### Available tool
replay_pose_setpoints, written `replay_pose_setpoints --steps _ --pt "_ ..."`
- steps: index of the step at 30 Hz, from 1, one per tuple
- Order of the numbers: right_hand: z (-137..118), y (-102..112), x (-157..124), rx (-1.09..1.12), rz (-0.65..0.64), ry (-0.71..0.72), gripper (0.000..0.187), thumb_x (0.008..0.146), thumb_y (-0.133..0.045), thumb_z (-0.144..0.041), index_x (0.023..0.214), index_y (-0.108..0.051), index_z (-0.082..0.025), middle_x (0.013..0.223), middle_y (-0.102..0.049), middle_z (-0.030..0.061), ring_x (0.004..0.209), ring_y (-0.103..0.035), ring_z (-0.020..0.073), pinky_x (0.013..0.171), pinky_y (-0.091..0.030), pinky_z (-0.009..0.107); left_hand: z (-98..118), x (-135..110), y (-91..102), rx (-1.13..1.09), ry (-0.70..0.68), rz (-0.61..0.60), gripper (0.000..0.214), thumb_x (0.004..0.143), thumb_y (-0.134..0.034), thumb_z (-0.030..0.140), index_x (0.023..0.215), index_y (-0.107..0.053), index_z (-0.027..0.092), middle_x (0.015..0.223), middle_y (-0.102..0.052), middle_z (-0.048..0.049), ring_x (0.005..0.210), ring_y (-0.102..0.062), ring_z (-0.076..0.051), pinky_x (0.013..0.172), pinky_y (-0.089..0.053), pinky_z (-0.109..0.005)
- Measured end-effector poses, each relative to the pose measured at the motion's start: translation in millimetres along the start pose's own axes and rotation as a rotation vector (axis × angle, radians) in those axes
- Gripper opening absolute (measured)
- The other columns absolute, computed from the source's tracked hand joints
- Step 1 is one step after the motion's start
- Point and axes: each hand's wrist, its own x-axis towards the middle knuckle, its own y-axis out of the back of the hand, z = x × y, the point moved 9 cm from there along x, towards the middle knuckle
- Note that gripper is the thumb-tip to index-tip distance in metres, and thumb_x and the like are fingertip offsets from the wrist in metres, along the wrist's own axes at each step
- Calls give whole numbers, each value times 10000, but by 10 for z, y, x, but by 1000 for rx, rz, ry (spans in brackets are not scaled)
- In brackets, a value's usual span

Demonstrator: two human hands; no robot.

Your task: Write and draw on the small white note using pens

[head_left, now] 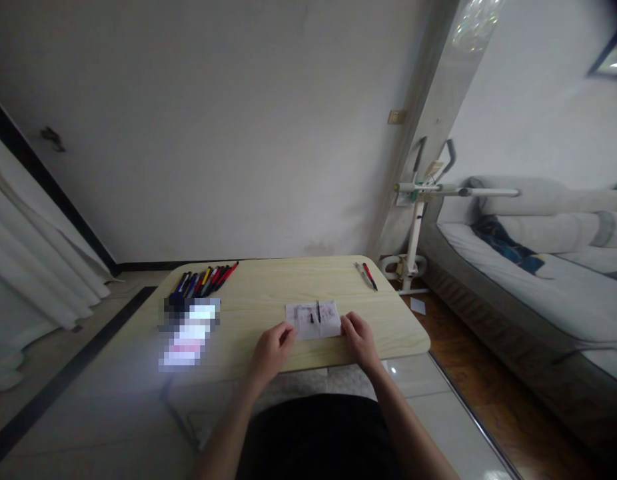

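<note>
A small sheet of paper [303, 330] with printed or drawn marks lies on the table in front of me. On it rest a thin dark pen [318, 311] and a short black piece [312, 319], perhaps a pen cap. My left hand [274, 348] is closed at the paper's left edge, thumb against curled fingers. At the right edge, my right hand [359, 339] is closed too, its fingertips on the paper. The fingertips of both hands are partly hidden.
The light wood-look table [268, 283] holds several pens and markers [203, 281] at back left. A bright blurred screen [191, 333] lies nearer me. A red pen [369, 275] and a grey pen [363, 275] sit at back right. Exercise equipment [413, 240] and a sofa [533, 280] stand to the right.
</note>
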Motion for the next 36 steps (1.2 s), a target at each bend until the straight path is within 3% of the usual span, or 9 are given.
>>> replay_pose_setpoints --steps 8,12,20,25,36 --pt "-6 0 6 30 6 -3 286 813 -396 -374 636 -500 -175 547 -473 -12 546 -458 128 530 -357 227 -31 19 81 69 -78 64 227 785 -404 316 747 -577 173 656 -584 -20 614 -532 -144 593 -400 -232" --pt "-15 5 7 26 14 1 282 814 -394 -369 671 -534 -170 536 -469 -16 538 -465 128 528 -364 227 -2 40 131 271 -192 139 171 773 -426 251 822 -571 174 813 -591 -69 817 -538 -202 765 -406 -334" --pt "-28 -8 7 -5 -4 6 235 787 -436 -346 669 -540 -172 553 -493 -13 550 -468 132 529 -357 227 52 -10 -20 504 -317 91 280 761 -480 258 1029 -530 193 1115 -517 -94 1124 -384 -247 963 -271 -435" --pt "-26 -10 3 -7 -2 10 235 785 -432 -342 652 -528 -174 551 -491 -13 549 -464 133 527 -350 227 68 -29 -76 570 -320 29 300 775 -467 284 1055 -531 198 1148 -497 -94 1116 -385 -244 969 -253 -442" --pt "-24 -24 4 -20 -13 9 240 778 -439 -345 650 -536 -166 541 -491 -12 538 -456 130 510 -338 224 71 -33 -87 617 -299 12 283 777 -474 296 1036 -566 228 1169 -483 -86 1114 -384 -245 964 -251 -445"
